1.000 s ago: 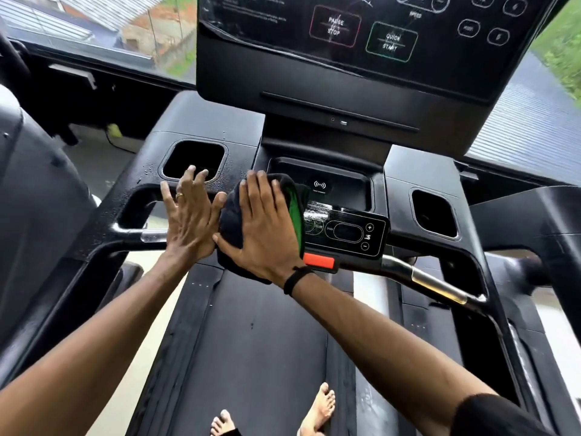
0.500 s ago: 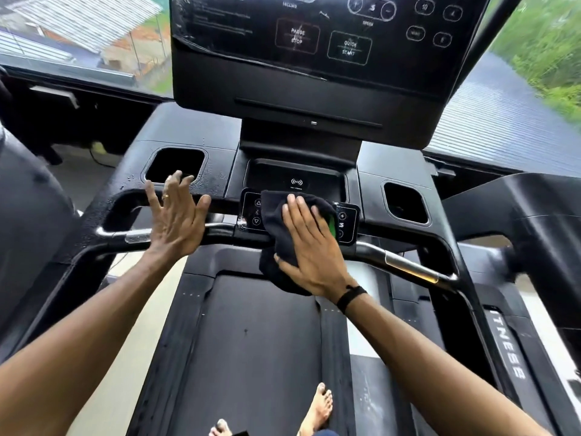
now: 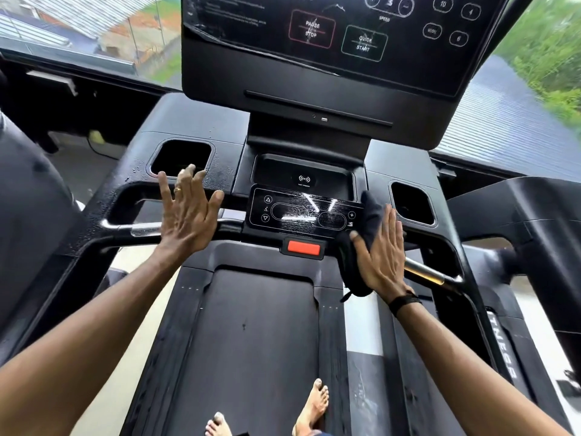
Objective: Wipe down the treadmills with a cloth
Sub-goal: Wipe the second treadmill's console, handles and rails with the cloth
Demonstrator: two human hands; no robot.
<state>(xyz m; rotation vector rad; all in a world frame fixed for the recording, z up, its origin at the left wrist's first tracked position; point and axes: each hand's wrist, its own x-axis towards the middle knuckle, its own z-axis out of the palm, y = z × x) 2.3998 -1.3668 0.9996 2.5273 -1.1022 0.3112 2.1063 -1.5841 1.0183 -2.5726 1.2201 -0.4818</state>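
cloth (image 3: 366,234) slid right off control panel (image 3: 301,214), right hand (image 3: 382,256) pressing.

Dark cloth (image 3: 369,215) pressed against black treadmill (image 3: 195,121) console.

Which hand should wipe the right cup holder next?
Right, probably. The right hand already presses the cloth flat just beside the right cup holder. The left hand is bare, across the control panel.
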